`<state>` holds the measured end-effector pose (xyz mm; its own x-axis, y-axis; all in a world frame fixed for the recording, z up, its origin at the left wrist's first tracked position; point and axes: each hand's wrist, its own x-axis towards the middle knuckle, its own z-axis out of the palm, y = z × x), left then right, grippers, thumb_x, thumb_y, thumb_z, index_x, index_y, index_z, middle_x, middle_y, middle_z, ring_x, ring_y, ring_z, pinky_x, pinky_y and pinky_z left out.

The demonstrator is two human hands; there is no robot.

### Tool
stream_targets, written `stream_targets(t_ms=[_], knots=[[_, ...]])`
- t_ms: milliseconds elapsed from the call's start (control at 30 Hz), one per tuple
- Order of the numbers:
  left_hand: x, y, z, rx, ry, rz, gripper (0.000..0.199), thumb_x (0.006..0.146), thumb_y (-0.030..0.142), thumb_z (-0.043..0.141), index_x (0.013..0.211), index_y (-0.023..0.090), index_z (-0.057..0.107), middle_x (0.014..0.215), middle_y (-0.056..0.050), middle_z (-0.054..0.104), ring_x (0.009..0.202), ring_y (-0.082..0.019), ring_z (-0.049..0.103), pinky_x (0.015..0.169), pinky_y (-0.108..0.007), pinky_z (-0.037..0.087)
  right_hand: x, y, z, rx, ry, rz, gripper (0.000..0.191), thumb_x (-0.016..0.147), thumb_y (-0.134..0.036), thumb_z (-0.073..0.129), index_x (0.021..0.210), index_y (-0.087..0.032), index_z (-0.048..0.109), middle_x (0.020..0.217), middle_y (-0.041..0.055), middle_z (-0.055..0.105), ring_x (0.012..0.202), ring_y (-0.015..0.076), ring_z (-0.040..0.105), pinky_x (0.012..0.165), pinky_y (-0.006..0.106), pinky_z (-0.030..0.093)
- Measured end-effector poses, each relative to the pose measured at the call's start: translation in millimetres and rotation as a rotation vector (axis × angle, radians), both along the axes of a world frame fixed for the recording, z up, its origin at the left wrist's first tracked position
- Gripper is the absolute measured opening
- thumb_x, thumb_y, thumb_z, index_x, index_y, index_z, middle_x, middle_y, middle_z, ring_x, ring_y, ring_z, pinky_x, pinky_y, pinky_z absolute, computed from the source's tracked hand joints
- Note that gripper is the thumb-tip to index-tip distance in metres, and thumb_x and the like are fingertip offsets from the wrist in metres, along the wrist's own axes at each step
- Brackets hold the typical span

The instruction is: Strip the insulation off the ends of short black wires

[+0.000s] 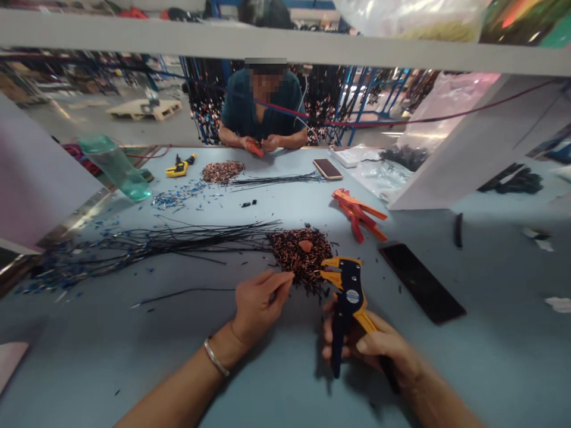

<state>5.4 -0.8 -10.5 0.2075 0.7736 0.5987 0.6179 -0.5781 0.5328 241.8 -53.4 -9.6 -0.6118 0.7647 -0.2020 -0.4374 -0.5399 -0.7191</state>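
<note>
My left hand (pixel 259 303) is closed in a pinch around a thin black wire (pixel 191 290), whose length trails out to the left over the table. My right hand (pixel 370 345) is wrapped about the handles of a yellow and dark-blue wire stripper (pixel 352 291). The stripper's jaws point left, a short gap from my left fingertips. Just beyond both hands lies a heap of black and copper-coloured wire scraps (pixel 298 252). A bundle of black wires (pixel 178 242) with blue ends stretches left from this heap.
Right of the heap are red-orange pliers (pixel 357 214) and a dark phone (pixel 422 282). Across the table a co-worker (pixel 263 107) handles a red tool near another scrap heap (pixel 223 172). A green bottle (pixel 116 166) leans at left; a shelf edge (pixel 178 35) crosses overhead.
</note>
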Motion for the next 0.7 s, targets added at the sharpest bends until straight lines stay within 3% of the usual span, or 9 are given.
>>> stream_targets(t_ms=[200,400,700], knots=[[0.5,-0.4,0.9,-0.024,-0.097,-0.079,0.014,0.091,0.015,0.053,0.09,0.019,0.067,0.08,-0.004,0.069,0.07,-0.012,0.062,0.066,-0.022,0.049,3.9,0.1,0.0,0.024,-0.045,0.016,0.052,0.064,-0.015,0.066,0.116,-0.019,0.061,0.095,0.0068,0.068,0.089,0.0286,0.069,0.079,0.04,0.05],[-0.5,-2.8,4.7,-0.003,-0.13,-0.025,0.013,0.09,0.018,0.054,0.09,0.019,0.067,0.065,0.0,0.06,0.049,-0.008,0.047,0.05,-0.019,0.04,6.1,0.9,6.2,0.073,-0.064,0.005,0.051,0.066,-0.022,0.07,0.117,-0.017,0.06,0.093,0.0075,0.067,0.085,0.026,0.066,0.077,0.039,0.047],[2.7,-4.1,5.5,0.053,-0.072,-0.048,0.014,0.089,0.02,0.057,0.088,0.018,0.071,0.054,0.002,0.053,0.045,-0.008,0.042,0.046,-0.02,0.035,2.1,-2.7,7.3,0.048,-0.116,0.049,0.051,0.067,-0.023,0.073,0.116,-0.018,0.06,0.094,0.007,0.067,0.086,0.0249,0.066,0.078,0.038,0.047]])
